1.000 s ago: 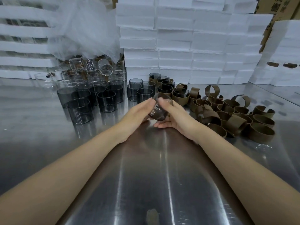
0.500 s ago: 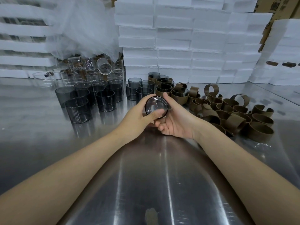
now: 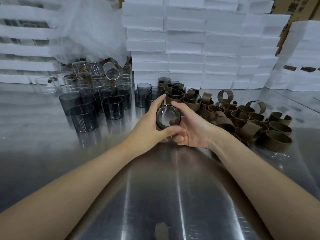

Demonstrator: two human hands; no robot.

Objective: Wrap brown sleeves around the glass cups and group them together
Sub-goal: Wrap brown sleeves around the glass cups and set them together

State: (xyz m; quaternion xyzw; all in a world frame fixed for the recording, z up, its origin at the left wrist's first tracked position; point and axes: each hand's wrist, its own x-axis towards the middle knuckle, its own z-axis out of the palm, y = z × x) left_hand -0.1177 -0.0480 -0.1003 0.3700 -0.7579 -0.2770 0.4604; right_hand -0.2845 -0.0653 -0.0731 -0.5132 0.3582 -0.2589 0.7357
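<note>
Between the two, a tilted glass cup (image 3: 168, 117), left hand (image 3: 150, 125) and right hand (image 3: 192, 126) both curled round it

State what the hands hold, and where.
One dark glass cup, tipped on its side: left hand and right hand each grip its curved wall from opposite sides.

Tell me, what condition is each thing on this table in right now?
held cup: off the table, tipped sideways, round end facing the camera, no sleeve showing.
left hand: grips the held cup.
right hand: grips the held cup.
bare dark cups: upright, unsleeved.
sleeved cups: upright, wrapped, grouped.
loose sleeves: empty, piled.
clear cup: tipped over on others.
</note>
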